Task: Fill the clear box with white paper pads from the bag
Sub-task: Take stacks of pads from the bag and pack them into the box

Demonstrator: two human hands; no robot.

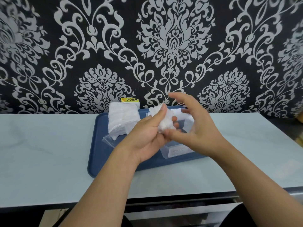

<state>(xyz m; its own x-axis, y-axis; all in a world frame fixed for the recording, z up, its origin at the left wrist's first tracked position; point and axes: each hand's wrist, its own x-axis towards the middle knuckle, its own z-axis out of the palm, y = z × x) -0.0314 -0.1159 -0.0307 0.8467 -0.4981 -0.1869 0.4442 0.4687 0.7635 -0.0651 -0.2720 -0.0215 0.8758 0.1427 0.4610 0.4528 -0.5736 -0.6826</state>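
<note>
Now pads [164,122] in left hand [148,136], above clear box [176,149].

Pale counter with one blue tray

The light blue-grey counter [49,145] runs the full width below the patterned wall; a dark blue tray [96,154] lies directly on it at centre, its far edge toward twelve o'clock by the wall.

Bare table [49,145] on both sides of the tray [98,153]; bag [123,120] and clear box [177,149] crowding its surface
</note>
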